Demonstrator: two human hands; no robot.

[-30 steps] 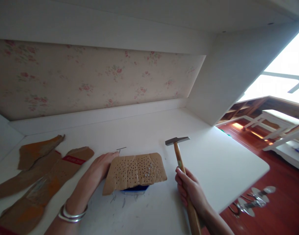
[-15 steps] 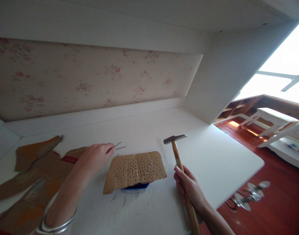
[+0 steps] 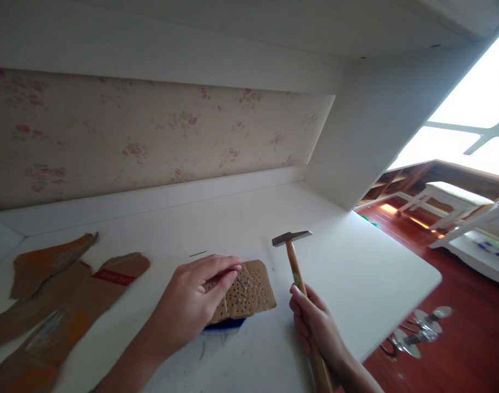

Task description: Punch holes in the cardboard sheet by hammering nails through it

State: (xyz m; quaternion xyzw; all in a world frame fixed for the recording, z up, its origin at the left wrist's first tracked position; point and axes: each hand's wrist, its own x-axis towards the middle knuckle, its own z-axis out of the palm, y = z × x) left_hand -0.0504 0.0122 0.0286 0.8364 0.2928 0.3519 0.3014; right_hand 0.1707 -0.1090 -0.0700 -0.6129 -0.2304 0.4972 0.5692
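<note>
Nearest, at the near edge of the white table [image 3: 355, 273], the right hand [image 3: 317, 325] has its grip closed round the lower wooden handle of a small hammer [image 3: 295, 267]. The handle tilts up and away from the person, and the steel head hangs above the tabletop, touching nothing. Just left of it the left hand [image 3: 192, 300] lies palm down over the left half of a perforated cardboard piece [image 3: 255, 289], thumb and fingertips [image 3: 232, 271] drawn together on its top face. Whether that grip pinches anything is too small to tell. The cardboard, covered in rows of small round holes, sits in the table's near half on a blue object [image 3: 227, 324] that shows only as a strip under its near edge. Faint grey scratch marks [image 3: 203, 349] lie on the table in front of it. Just beyond the left hand a loose nail [image 3: 197, 254] lies flat, apart from the cardboard. Toward the left edge torn cardboard scraps [image 3: 61, 305] overlap, one bearing a red label. Along the back edge floral wallpaper [image 3: 151, 142] rises above a white ledge, and a white side panel [image 3: 367, 131] stands at the far right corner. Past the right edge, shiny metal pieces [image 3: 416, 334] lie on the red wooden floor [image 3: 470, 338], with white furniture [image 3: 454, 196] farther off.
</note>
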